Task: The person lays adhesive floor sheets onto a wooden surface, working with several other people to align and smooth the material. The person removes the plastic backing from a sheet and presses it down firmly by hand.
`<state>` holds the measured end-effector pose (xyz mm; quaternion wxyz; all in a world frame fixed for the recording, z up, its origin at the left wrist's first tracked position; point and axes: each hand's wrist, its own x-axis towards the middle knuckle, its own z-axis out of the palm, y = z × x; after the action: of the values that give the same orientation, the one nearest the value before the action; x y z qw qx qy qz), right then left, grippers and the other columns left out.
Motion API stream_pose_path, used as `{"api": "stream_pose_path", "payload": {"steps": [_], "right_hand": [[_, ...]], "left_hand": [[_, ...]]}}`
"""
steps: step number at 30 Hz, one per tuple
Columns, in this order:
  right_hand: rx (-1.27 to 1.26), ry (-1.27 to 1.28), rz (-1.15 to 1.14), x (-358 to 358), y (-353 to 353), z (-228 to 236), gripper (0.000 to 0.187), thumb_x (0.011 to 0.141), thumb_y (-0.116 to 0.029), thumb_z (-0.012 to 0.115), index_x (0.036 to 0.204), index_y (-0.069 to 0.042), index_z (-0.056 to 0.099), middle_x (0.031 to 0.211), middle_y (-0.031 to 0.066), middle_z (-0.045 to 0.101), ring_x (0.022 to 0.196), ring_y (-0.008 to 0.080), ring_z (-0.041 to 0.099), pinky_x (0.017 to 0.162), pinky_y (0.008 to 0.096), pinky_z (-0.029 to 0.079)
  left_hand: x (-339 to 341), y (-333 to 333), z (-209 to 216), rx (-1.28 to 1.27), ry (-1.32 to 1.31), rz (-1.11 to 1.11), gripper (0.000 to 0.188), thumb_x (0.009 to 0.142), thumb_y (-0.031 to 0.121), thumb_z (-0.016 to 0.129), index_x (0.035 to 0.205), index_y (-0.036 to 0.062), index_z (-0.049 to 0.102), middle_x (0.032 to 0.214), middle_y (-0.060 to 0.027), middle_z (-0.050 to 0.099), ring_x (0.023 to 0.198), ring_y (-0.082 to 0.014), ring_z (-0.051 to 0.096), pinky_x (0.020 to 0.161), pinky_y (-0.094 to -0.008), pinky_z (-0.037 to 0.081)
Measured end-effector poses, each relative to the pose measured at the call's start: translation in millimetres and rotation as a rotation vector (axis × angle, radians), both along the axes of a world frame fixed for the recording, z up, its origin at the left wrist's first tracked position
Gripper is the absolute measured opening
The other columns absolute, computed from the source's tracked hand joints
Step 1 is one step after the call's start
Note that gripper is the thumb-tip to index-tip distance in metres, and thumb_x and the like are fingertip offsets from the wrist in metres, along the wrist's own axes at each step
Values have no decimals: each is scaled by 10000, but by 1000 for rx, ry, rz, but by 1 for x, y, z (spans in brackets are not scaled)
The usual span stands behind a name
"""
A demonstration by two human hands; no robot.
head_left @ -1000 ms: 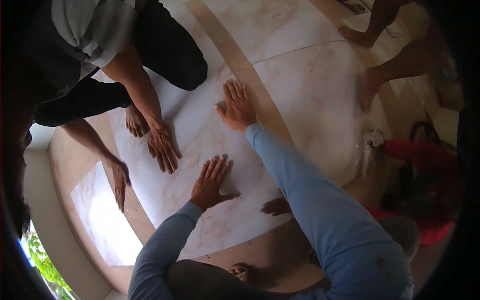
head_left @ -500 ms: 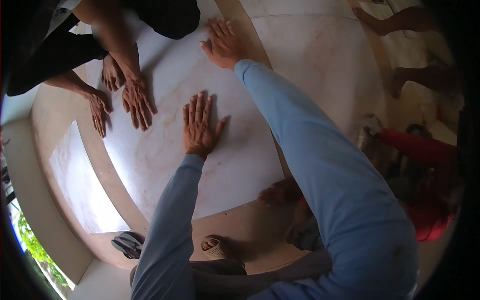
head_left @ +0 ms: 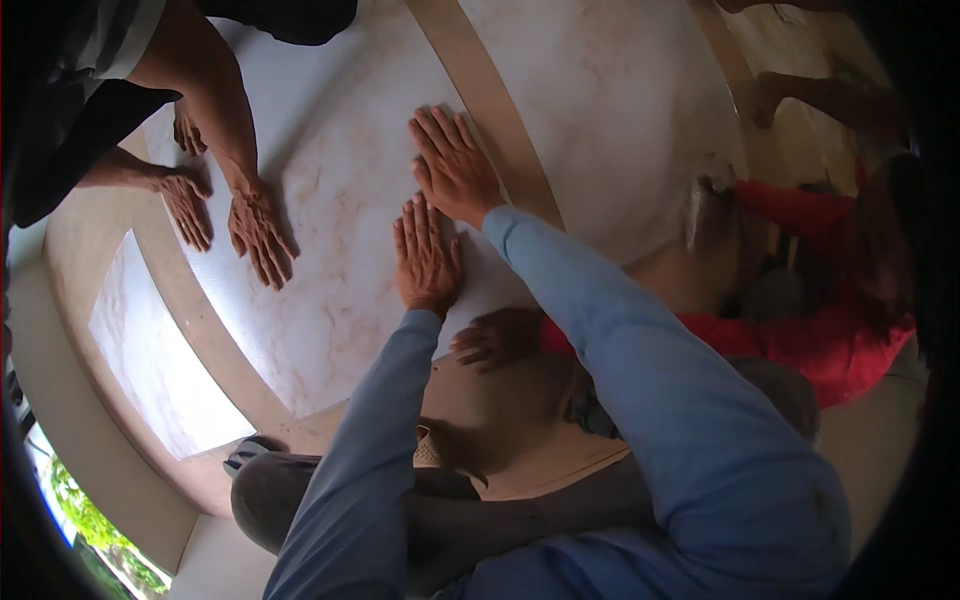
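A large glossy sheet (head_left: 330, 230), white with a faint pinkish-brown marble pattern, lies flat beneath both my hands. My left hand (head_left: 430, 262) rests open on it, palm down, fingers pointing away from me. Just beyond and to the right, my right hand (head_left: 458, 172) also lies open, close to the sheet's right edge. The right hand's lower side comes right up to the left fingertips; whether they touch I cannot tell. Neither hand holds anything. At the sheet's near edge, another person's hand (head_left: 498, 337) reaches in from a red sleeve.
At the left, another person presses two hands (head_left: 262, 238) on the same sheet. A brown strip (head_left: 490, 100) separates it from a second marbled sheet (head_left: 610, 130). A smaller marbled panel (head_left: 160, 350) lies left. Someone in red (head_left: 820, 340) holds a blurred object (head_left: 708, 205) at right.
My right hand has come nearer, and my left has shifted slightly right, so they now lie close together. The red-sleeved person's near hand has moved left. The whole view has shifted a little.
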<state>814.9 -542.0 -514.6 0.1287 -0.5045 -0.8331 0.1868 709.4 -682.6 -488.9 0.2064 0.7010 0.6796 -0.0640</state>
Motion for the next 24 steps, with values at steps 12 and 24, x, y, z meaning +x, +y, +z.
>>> {"api": "stream_pose_path", "payload": {"steps": [12,24], "right_hand": [[-231,-120,-39,-6,15,-7,655,1076,-360,481,1618,-9,370,1706,175,328,1606,361,237,1321,538,155],[-144,-80,-128,-14,-31,-6,644,1073,-345,479,1626,-35,364,1715,160,318,1609,354,237,1318,544,146]], "left_hand": [[-83,33,-19,-146,-331,-257,617,1082,329,485,1644,103,371,1746,-89,288,1627,-252,224,1333,-447,157],[-75,73,-40,13,-100,-109,668,1069,367,462,1659,83,329,1763,-111,233,1643,-290,150,1339,-490,80]]}}
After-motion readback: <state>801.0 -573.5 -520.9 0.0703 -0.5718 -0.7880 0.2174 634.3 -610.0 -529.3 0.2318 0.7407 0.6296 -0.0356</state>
